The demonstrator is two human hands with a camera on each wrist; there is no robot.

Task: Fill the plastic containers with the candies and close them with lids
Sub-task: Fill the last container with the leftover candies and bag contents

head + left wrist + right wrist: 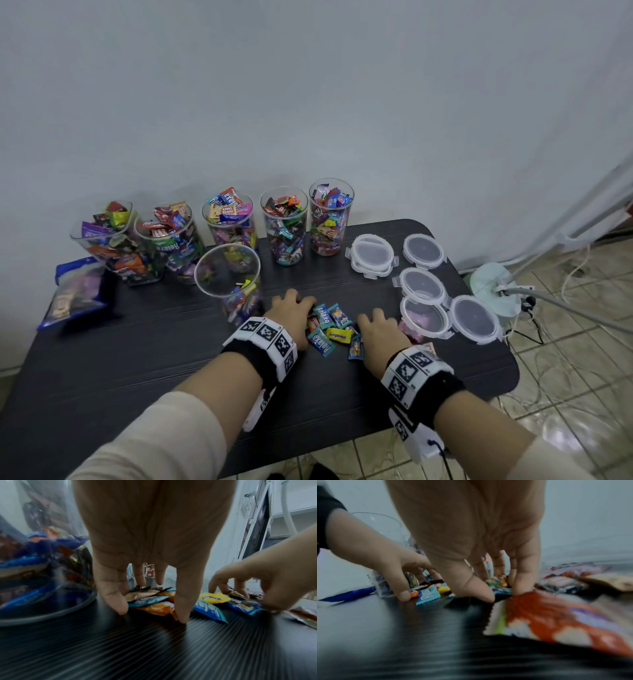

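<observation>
Both hands, left hand (291, 315) and right hand (378, 330), fingers curled round glossy crinkled candies (330, 327); clear cylindrical containers (228, 274); ribbed black table (137, 359); tiled floor (561, 394).

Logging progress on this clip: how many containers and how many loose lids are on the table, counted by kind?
Heaped-full containers: 5
Partly filled container: 1
Lids, all off the containers: at least 5; the far-left one may be a stack
Total: at least 11
</observation>
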